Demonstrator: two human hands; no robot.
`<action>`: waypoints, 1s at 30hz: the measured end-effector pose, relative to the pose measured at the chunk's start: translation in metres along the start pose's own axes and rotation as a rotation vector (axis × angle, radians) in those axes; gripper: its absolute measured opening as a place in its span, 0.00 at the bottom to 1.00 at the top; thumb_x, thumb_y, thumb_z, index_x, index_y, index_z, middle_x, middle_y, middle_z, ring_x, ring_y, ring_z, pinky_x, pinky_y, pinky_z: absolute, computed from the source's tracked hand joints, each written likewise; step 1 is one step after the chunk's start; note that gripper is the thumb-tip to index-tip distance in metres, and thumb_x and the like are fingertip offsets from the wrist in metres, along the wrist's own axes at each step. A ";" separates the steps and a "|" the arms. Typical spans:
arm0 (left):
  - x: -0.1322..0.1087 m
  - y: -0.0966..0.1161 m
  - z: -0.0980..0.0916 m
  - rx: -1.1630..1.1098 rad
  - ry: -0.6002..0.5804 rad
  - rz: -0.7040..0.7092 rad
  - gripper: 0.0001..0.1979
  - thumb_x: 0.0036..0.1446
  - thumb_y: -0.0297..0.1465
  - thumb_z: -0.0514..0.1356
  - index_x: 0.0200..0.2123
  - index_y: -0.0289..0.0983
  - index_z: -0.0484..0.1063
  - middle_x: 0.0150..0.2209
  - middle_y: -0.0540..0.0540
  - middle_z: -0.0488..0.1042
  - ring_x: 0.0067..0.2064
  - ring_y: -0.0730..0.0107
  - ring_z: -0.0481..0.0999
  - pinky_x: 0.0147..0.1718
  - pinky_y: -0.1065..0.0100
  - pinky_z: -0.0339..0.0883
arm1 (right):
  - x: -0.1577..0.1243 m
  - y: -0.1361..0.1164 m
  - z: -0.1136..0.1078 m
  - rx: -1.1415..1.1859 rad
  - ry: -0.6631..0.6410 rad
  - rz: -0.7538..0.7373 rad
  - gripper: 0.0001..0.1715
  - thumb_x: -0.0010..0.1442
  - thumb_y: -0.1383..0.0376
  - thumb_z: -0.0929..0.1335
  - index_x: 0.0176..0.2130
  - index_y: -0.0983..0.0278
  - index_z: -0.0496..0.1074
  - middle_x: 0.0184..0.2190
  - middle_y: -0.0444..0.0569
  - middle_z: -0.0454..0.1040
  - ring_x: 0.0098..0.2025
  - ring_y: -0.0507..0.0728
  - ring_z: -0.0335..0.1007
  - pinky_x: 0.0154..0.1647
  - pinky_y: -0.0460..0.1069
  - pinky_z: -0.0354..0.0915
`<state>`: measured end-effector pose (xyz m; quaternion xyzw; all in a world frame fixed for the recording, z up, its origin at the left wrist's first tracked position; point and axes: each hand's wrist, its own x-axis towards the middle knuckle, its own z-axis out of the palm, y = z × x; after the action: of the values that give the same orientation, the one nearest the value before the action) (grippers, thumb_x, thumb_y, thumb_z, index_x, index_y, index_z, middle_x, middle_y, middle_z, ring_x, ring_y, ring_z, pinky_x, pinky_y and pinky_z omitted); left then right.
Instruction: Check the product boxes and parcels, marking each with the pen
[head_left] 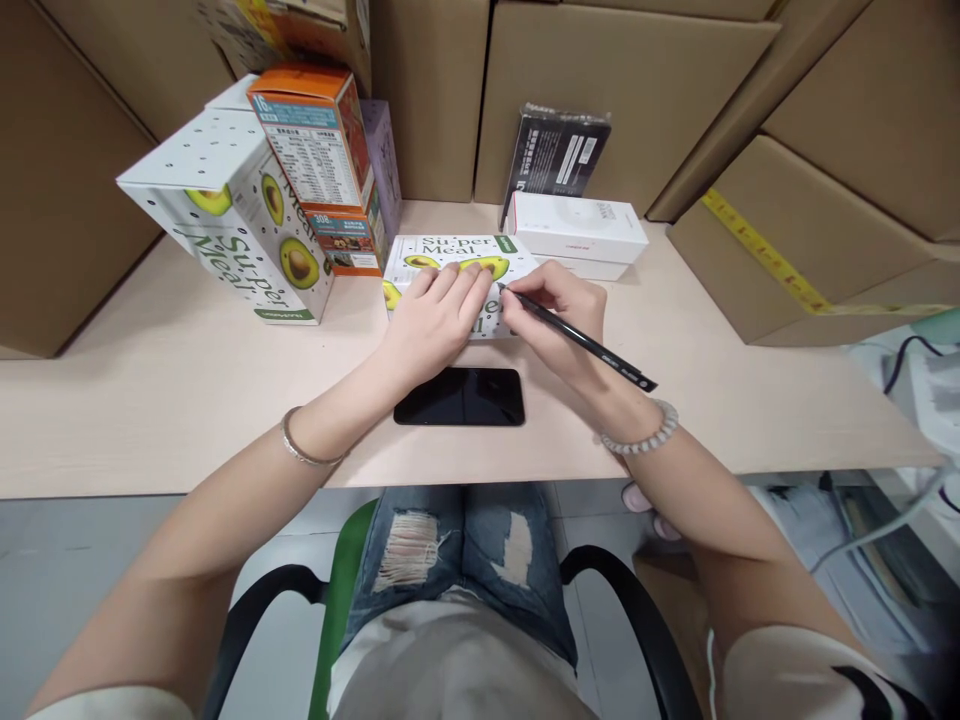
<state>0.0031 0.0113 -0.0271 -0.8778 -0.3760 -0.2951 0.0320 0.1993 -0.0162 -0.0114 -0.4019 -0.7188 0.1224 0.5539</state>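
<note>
A white box printed with avocados and "Super Meal" (459, 247) lies on the desk in front of me. My left hand (441, 315) rests flat on it with the fingers stretched out. In my right hand (559, 310) is a black pen (592, 347), pinched between thumb and fingers. The pen's tip is at the box's near right part, close to my left fingertips; whether it touches the surface I cannot tell. Between my forearms a dark-screened phone (459, 397) lies on the desk, just below the box.
A larger avocado box (244, 225) stands at left beside stacked orange boxes (315, 140) and a purple box (382, 165). Behind at right are a white box (574, 225) and a black box (559, 150). Cardboard cartons (600, 80) wall the back; another carton (765, 260) stands right.
</note>
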 end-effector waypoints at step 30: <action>0.005 -0.022 0.000 0.268 -0.062 -0.056 0.32 0.65 0.26 0.57 0.71 0.31 0.57 0.61 0.28 0.72 0.64 0.40 0.72 0.65 0.44 0.66 | 0.007 -0.025 -0.032 -0.984 -0.827 0.230 0.15 0.61 0.78 0.63 0.40 0.70 0.78 0.41 0.65 0.82 0.39 0.65 0.78 0.39 0.54 0.64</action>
<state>-0.0093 0.0307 -0.0278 -0.8636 -0.4372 -0.2158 0.1289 0.2163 -0.0358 0.0201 -0.6026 -0.7971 -0.0181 -0.0335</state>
